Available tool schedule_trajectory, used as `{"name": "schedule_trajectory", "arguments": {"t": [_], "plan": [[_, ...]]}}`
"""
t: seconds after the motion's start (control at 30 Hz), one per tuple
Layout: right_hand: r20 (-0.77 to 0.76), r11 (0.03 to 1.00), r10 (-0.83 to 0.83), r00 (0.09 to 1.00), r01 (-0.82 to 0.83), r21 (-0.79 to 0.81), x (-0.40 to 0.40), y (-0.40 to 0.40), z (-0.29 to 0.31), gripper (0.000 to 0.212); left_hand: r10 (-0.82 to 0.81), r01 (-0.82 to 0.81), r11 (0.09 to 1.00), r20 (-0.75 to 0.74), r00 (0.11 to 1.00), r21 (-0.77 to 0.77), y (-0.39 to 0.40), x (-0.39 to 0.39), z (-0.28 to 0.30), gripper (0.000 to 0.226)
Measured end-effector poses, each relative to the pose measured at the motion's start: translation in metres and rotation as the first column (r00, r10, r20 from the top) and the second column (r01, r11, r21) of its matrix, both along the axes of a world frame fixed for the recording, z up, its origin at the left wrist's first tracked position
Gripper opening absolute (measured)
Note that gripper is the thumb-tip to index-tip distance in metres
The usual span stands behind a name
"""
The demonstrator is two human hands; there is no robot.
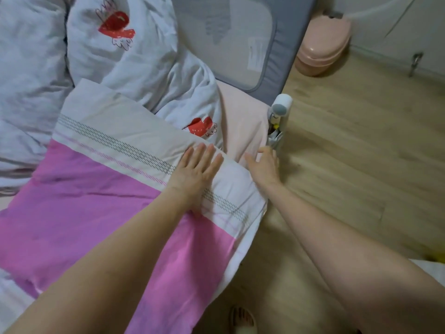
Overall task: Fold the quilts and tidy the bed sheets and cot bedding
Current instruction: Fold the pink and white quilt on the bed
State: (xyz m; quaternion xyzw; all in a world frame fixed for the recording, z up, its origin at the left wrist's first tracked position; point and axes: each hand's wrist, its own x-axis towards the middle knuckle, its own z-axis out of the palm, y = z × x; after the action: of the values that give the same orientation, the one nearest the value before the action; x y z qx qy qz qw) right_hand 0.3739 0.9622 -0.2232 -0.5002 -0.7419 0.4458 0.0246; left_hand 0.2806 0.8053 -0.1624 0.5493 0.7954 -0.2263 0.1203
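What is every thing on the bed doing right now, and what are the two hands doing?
Pink and white quilt: folded, lying flat on the bed.
White quilt with red prints: crumpled, unfolded.
Pink sheet: wrinkled near the edge.
Bed rail: upright.
Left hand: flat, pressing the folded quilt.
Right hand: open, reaching toward the sheet.

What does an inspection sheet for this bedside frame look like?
Surface: bed with pink sheet exposed near the rail.
Job's things: pink-and-white quilt laid flat at the edge; white quilt with red prints crumpled behind.
Clutter: small white device at the bed corner.
Hands: left hand flat on the pink-and-white quilt; right hand open, reaching over the sheet edge.
Cables: nothing seen.
Surroundings: grey rail, wood floor, pink bin.
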Motion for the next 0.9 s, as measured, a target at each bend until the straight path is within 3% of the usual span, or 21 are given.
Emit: {"name": "schedule_trajectory", "arguments": {"t": [0.07,0.13,0.2,0.27,0.3,0.37,0.5,0.63,0.7,0.8,0.9], "plan": [[-0.237,0.929,0.181,0.954,-0.245,-0.277,-0.029,0.000,0.011,0.070,0.122,-0.124,0.989,0.032,0.992,0.080,-0.007,0.006,0.004,0.118],[-0.243,0.806,0.393,0.887,-0.459,-0.373,-0.053,-0.002,0.013,0.077,0.429,-0.461,0.868,0.189,0.883,0.185,-0.017,0.017,0.009,0.099],[-0.200,0.701,0.558,0.806,-0.586,-0.405,-0.071,-0.006,0.013,0.072,0.684,-0.809,0.543,0.440,0.582,0.225,-0.033,0.026,0.014,0.085],[-0.158,0.681,0.609,0.777,-0.615,-0.398,-0.083,-0.004,0.007,0.072,0.695,-0.956,0.235,0.657,0.293,0.178,-0.046,0.026,0.014,0.074],[-0.151,0.690,0.602,0.784,-0.605,-0.396,-0.083,-0.003,0.004,0.067,0.666,-0.978,0.170,0.717,0.206,0.123,-0.048,0.023,0.012,0.076],[-0.144,0.695,0.591,0.793,-0.592,-0.409,-0.079,-0.007,0.007,0.063,0.646,-0.990,0.142,0.759,0.086,-0.009,-0.046,0.016,0.004,0.084],[-0.147,0.730,0.582,0.799,-0.594,-0.338,-0.076,-0.045,0.028,0.079,0.636,-0.984,-0.006,0.758,-0.142,-0.179,-0.040,-0.014,0.007,0.101],[-0.206,0.744,0.591,0.780,-0.625,-0.236,-0.069,-0.076,0.062,0.062,0.397,-0.887,-0.221,0.794,-0.461,-0.405,-0.044,-0.046,0.052,0.084],[-0.212,0.765,0.585,0.783,-0.619,-0.177,-0.063,-0.093,0.085,0.052,0.330,-0.872,-0.260,0.810,-0.485,-0.416,-0.052,-0.045,0.072,0.083],[-0.234,0.795,0.569,0.788,-0.600,-0.088,-0.050,-0.133,0.128,0.044,0.298,-0.860,-0.416,0.850,-0.435,-0.295,-0.080,-0.029,0.094,0.104],[-0.257,0.790,0.586,0.769,-0.612,-0.029,-0.039,-0.171,0.164,0.050,0.202,-0.808,-0.505,0.868,-0.453,-0.304,-0.118,-0.017,0.126,0.091]]}}
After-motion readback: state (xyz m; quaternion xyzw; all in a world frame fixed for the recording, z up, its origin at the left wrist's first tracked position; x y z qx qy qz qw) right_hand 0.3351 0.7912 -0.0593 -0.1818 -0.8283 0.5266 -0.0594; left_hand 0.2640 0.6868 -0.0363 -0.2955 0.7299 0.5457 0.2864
